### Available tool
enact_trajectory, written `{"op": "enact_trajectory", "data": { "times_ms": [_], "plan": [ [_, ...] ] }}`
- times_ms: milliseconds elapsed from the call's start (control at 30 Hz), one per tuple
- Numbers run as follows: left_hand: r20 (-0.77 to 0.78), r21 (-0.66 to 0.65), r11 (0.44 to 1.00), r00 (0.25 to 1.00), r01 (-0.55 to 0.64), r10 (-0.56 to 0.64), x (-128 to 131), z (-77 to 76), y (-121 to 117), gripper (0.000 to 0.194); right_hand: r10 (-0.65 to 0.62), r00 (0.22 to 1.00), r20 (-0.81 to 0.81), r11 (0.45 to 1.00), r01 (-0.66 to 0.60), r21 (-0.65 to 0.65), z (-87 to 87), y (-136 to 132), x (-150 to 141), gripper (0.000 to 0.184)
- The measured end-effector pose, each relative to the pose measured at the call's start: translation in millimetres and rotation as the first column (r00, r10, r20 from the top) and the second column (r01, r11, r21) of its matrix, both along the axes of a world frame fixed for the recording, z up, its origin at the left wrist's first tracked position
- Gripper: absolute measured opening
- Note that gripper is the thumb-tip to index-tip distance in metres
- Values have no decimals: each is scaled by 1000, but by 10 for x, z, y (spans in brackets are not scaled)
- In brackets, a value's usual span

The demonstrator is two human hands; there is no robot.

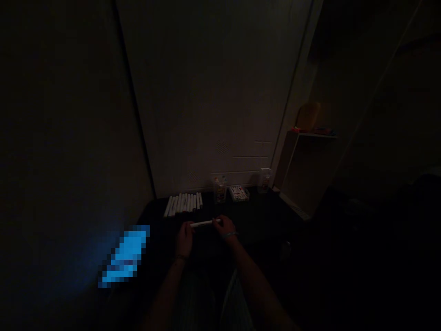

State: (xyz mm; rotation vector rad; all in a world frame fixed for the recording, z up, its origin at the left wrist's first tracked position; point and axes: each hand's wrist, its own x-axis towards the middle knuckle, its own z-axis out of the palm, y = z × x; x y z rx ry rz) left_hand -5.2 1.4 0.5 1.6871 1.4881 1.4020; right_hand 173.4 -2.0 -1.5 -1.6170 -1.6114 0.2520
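A white marker (204, 224) is held level above the near part of the dark table (265, 216). My left hand (184, 236) is closed on its left end, and my right hand (225, 226), with a band at the wrist, pinches its right end. Beyond my left hand lies a row of several white markers (183, 203), side by side. The room is very dim, so the fingertips and any print on the marker are hard to make out.
Along the wall stand a clear container (220, 190) with things in it, a low patterned box (239, 193) and another clear container (264, 180). A cabinet (306, 170) rises at the right. A blurred, glowing blue screen (127, 255) is at the left.
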Motion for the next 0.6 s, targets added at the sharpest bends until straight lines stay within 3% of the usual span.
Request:
{"op": "enact_trajectory", "data": {
  "times_ms": [600],
  "plan": [
    [-12, 1, 1000, 1000, -10, 10, -3, -6, 9, 34, 5, 1000, -5, 1000, -5, 3, -26, 31, -8, 28]
  ]
}}
